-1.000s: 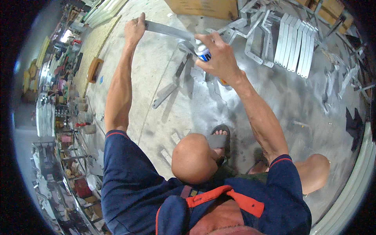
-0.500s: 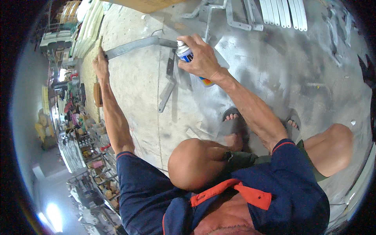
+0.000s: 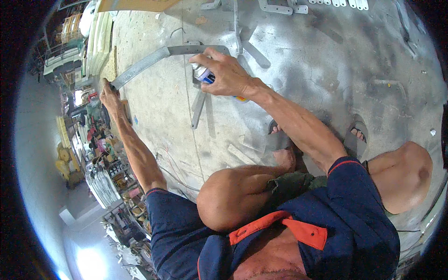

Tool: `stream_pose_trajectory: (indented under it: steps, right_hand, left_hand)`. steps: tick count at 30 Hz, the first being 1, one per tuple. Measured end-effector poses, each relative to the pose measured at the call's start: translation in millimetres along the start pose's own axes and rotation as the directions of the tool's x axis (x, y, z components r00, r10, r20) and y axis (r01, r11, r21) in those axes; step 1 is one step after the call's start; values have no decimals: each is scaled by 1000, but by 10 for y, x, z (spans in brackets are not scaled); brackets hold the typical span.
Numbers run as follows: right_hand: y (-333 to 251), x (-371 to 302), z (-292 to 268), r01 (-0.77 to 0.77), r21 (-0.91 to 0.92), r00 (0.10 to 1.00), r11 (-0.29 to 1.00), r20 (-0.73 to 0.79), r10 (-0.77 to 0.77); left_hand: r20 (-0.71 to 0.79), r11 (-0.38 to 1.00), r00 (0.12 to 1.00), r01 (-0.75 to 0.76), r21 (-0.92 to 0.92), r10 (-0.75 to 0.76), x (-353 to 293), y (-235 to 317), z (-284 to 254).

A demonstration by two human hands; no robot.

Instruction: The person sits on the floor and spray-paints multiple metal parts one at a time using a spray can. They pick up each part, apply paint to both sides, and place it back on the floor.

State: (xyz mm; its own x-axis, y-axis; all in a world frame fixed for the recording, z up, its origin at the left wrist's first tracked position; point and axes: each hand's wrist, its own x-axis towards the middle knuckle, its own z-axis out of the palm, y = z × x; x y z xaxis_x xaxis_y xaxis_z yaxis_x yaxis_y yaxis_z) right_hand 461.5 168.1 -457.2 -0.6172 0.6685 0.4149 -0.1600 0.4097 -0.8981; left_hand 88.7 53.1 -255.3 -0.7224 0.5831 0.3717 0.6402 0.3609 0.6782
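My left hand (image 3: 112, 99) is closed around the near-left end of a long, bent grey metal bar (image 3: 142, 68), which is held raised and runs up to the right. A spray can (image 3: 204, 74) with a blue and white label is in my right hand (image 3: 228, 77), just below the bar's darker far section. My index finger lies over the can's top. No spray mist can be made out. Behind the can, an angled grey metal bracket (image 3: 199, 112) is partly hidden by it.
More grey metal brackets (image 3: 275, 8) and a row of pale strips (image 3: 343, 3) lie along the far floor. A brown board (image 3: 135, 4) is at the top left. Cluttered shelves (image 3: 109, 172) line the left side. My sandalled feet (image 3: 358, 133) rest on the paint-stained floor.
Both hands, the bar and the can have shifted left and slightly lower in the picture. The view has moved too, so the far strips now sit nearer the top edge.
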Motion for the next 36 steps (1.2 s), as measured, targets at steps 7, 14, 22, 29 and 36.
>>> stream_pose_trajectory:
  steps: [7,14,22,29,36]
  right_hand:
    - [-28,317,14,154,-62,933,986,-319,-166]
    - [318,-379,-95,-131,-281,991,951,-38,125]
    - [287,-727,-172,-247,-268,968,931,-111,225]
    - [31,-658,-293,-257,-231,955,938,-211,210]
    - [93,-1173,-443,-403,-141,885,904,-313,345]
  left_hand:
    - [-1,999,1000,7,-43,-7,3,0,4]
    - [-7,995,1000,28,97,-28,102,79,52]
    - [-5,935,998,-58,350,63,522,53,336]
    - [182,677,968,-252,692,174,1170,391,1164]
    - [431,976,876,-207,-66,215,836,526,2070]
